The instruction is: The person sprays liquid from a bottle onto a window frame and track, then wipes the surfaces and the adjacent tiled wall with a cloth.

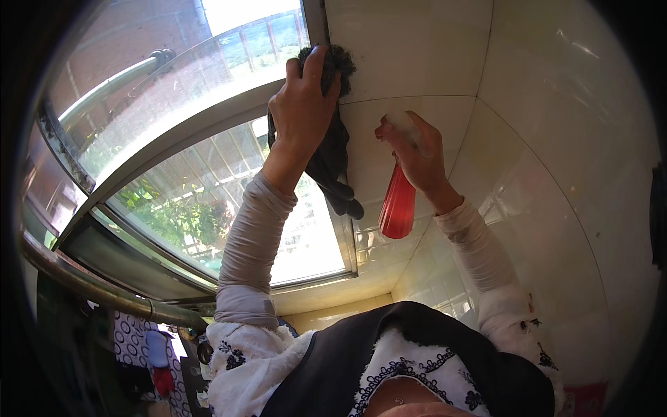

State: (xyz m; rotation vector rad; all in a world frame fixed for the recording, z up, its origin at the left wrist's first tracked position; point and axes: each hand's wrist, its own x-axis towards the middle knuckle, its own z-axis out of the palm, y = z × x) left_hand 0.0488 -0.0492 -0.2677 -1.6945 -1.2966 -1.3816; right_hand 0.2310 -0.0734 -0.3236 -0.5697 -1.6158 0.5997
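Observation:
My left hand (302,101) grips a dark cloth (333,151) against the upright edge of the window frame, where the frame meets the tiled wall. The cloth's top is bunched and fuzzy under my fingers, and its lower part hangs down in finger-like ends. To the right, my right hand (419,151) is wrapped around the neck of a spray bottle (398,206). Its ribbed body is translucent red and points downward, apart from the wall. The whitish head of the bottle is blurred and partly hidden by my fingers.
The metal-framed window (200,109) fills the left side, with railings and plants beyond the glass. Pale glossy tiles (417,47) cover the wall ahead and to the right. A metal pipe or rail (104,292) curves along the lower left, near a ring-patterned cloth (130,339).

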